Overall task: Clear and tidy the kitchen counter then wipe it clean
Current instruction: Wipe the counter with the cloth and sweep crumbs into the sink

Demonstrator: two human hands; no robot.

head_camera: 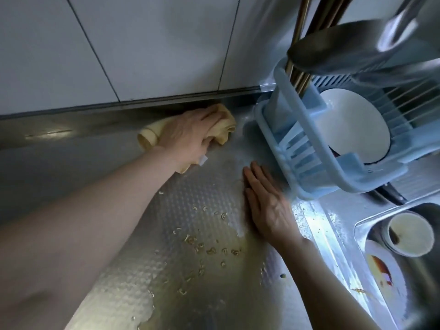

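My left hand (pixel 188 134) grips a bunched yellow cloth (pixel 225 126) and presses it on the steel counter (pixel 71 167) at the back, close to the wall's metal trim. My right hand (pixel 266 201) lies flat on the counter, fingers together and pointing to the back, just left of the blue dish rack (pixel 307 167). It holds nothing. Between my forearms the dimpled counter carries a yellowish liquid spill (pixel 214 287) and scattered bits of noodle (pixel 202 246).
The blue dish rack holds a white plate (pixel 352 125) and upright chopsticks (pixel 300 72), with a steel pot (pixel 338 44) above it. To the right, the sink (pixel 428 210) holds a dirty cup (pixel 409 234) and a stained plate (pixel 385 277). White wall tiles (pixel 142 44) rise behind.
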